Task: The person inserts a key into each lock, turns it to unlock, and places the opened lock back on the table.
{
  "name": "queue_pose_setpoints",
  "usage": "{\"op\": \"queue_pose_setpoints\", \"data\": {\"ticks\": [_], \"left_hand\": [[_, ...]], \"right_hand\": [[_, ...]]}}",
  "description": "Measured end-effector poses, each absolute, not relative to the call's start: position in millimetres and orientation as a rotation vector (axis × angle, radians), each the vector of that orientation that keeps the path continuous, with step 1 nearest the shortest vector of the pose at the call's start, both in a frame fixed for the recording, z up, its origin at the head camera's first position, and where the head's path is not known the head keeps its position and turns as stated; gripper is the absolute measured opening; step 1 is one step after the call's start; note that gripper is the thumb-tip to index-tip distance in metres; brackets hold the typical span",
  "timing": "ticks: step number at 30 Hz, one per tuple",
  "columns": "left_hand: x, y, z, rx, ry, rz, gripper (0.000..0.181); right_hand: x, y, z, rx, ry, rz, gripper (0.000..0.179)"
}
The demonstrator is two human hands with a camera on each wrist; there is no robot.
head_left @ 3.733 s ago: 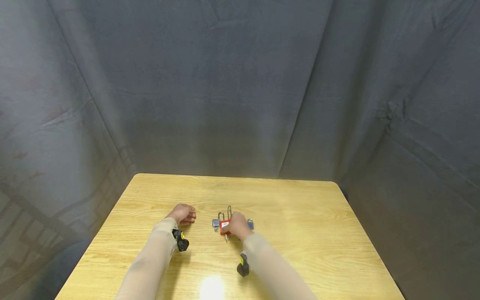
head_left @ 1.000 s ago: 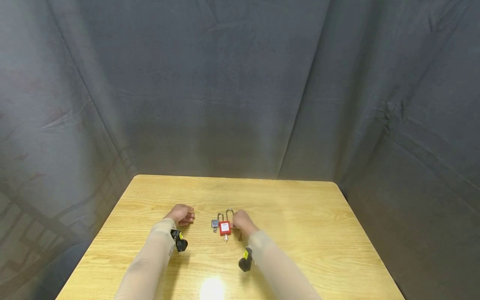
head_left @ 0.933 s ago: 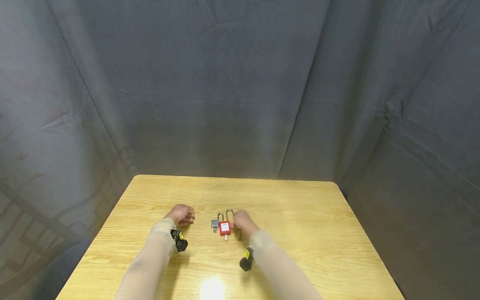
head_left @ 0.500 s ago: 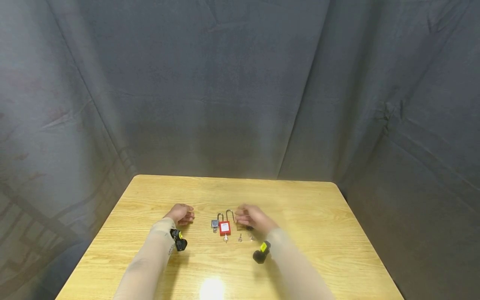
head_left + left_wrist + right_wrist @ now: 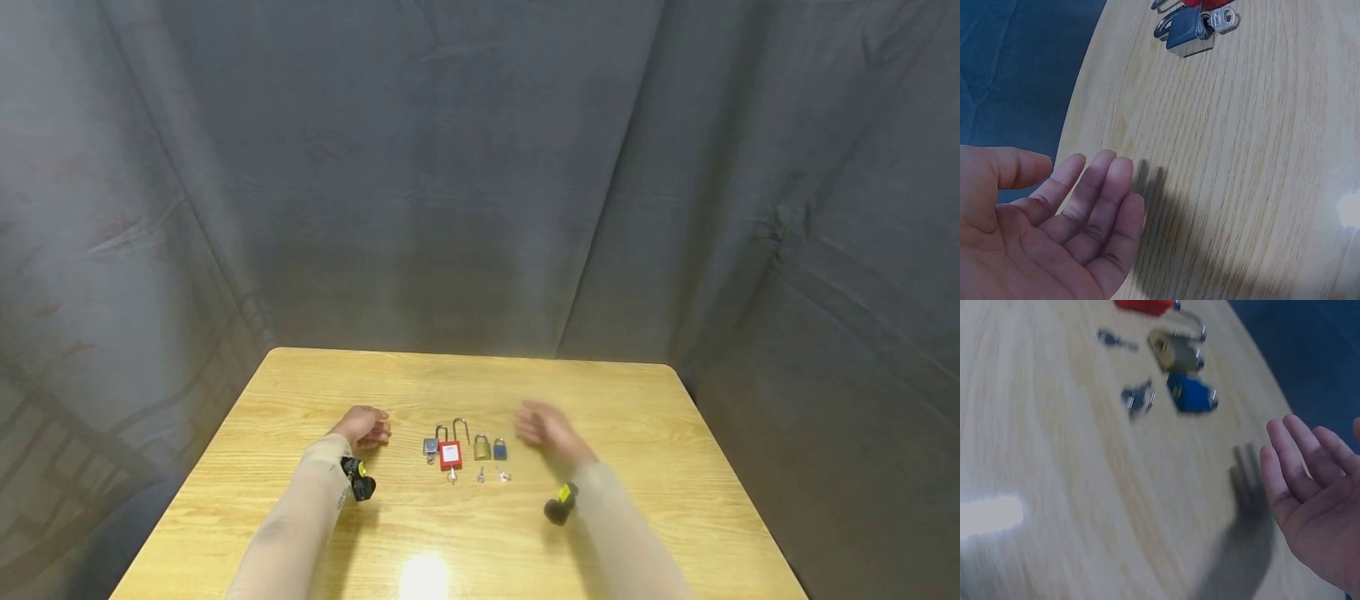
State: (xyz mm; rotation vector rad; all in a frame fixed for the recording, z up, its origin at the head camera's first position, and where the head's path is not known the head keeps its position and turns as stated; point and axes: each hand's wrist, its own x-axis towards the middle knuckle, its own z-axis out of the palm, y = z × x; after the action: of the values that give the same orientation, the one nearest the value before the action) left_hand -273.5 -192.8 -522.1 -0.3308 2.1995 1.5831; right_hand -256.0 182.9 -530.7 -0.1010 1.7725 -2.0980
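My left hand (image 5: pixel 363 427) hovers left of the padlocks, holding nothing; in the left wrist view its fingers are loosely bent, palm up. To the right of the row is my right hand (image 5: pixel 551 432), blurred by motion, with relaxed fingers and nothing in them. A silver padlock (image 5: pixel 431 447) lies leftmost, a key in its base. Beside it is a red padlock (image 5: pixel 450 453) with a white label, a key at its bottom and its long shackle (image 5: pixel 461 423) swung out to the right. A brass padlock (image 5: pixel 482 450) and a blue padlock (image 5: pixel 1191 395) follow.
Loose keys lie on the near side of the row: a single key (image 5: pixel 481 475) below the brass padlock and some small keys (image 5: pixel 1138 398) below the blue one. All rest on a wooden table (image 5: pixel 600 517). Grey curtains (image 5: pixel 420 183) hang behind and at the sides.
My right hand, earlier holding the red padlock, has left it and moved right, uncovering the brass and blue padlocks and loose keys. My left hand has hardly moved.
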Motion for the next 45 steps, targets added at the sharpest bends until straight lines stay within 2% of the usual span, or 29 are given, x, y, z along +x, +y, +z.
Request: {"op": "queue_pose_setpoints", "data": {"ticks": [10,19,29,36,45], "left_hand": [[-275.0,-190.9,-525.4,-0.34,2.184,1.597,0.039],[-275.5,-192.7,-528.1,-0.353,2.172,1.6,0.036],[-273.6,-192.5,-526.0,-0.351,2.168,1.608,0.036],[-272.7,-190.7,-523.6,-0.352,2.178,1.599,0.038],[-271.7,-191.2,-524.3,-0.353,2.171,1.599,0.038]], "right_hand": [[-262.5,202.5,-552.4,0.035,1.889,-2.058,0.051],[-261.3,206.9,-554.6,0.101,1.863,-2.099,0.047],[-255.8,179.7,-543.2,0.063,1.842,-2.098,0.044],[-243.8,134.2,-521.7,-0.339,2.381,-1.526,0.03],[-229.7,112.6,-525.9,-0.492,2.448,-1.269,0.026]]}}
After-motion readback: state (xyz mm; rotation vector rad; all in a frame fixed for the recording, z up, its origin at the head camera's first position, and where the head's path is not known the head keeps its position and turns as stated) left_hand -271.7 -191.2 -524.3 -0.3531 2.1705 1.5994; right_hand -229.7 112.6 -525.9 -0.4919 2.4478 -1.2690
